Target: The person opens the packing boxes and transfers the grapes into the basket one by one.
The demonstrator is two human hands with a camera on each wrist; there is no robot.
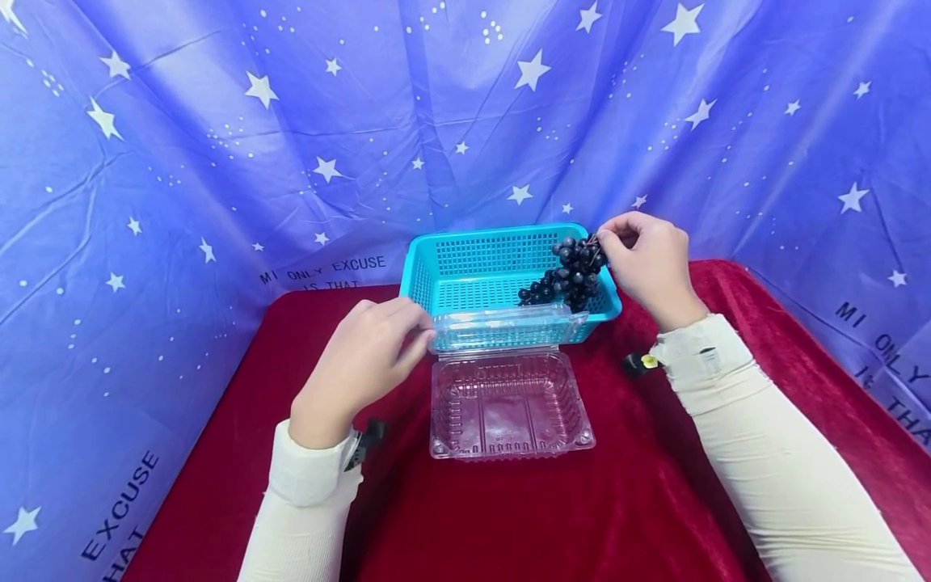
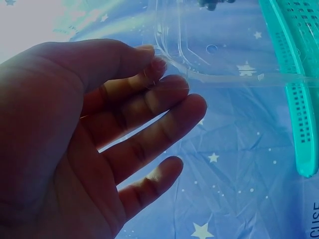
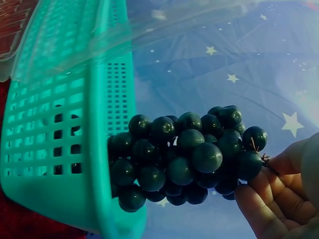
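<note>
A bunch of dark grapes (image 1: 578,267) hangs by its stem from my right hand (image 1: 650,263), which pinches it between thumb and fingers. In the right wrist view the grapes (image 3: 184,159) reach down past the rim of the turquoise basket (image 3: 99,149), their lower part inside it. My left hand (image 1: 367,360) pinches the edge of the raised lid (image 1: 502,323) of a clear plastic clamshell box (image 1: 512,404). Thumb and forefinger meet at the lid's corner in the left wrist view, the other fingers (image 2: 164,129) spread loosely. The box's lower half lies on the cloth.
The basket (image 1: 494,238) stands behind the box, its front wall partly seen through the clear lid. Dark red cloth (image 1: 509,525) covers the table. A blue curtain (image 1: 465,121) with white stars hangs close behind the basket and along both sides.
</note>
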